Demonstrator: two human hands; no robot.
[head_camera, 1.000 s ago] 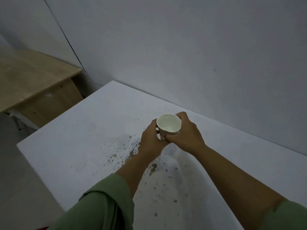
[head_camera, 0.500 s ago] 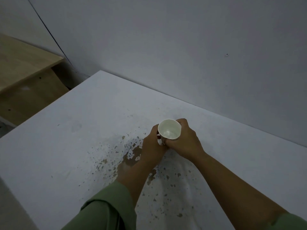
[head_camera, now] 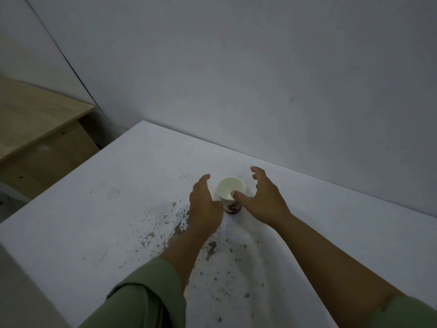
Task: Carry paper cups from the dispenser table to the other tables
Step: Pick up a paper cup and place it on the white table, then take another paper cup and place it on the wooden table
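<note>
A white paper cup [head_camera: 229,189] with a brown band near its base stands upright on the white table [head_camera: 123,200], its inside bare. My left hand [head_camera: 204,204] is just left of the cup, fingers apart and off its wall. My right hand [head_camera: 262,197] is just right of it, fingers spread wide; its thumb tip lies in front of the cup's near rim, and I cannot tell if it touches. Neither hand grips the cup.
The white table carries a patch of chipped, brownish flecks [head_camera: 184,223] under my forearms. A grey wall [head_camera: 260,79] runs along its far edge. A wooden table [head_camera: 35,124] stands at the left, across a narrow gap.
Both hands held the cup above the table one second ago. The cup now stands on the tabletop and both hands have let go, fingers spread to either side.
</note>
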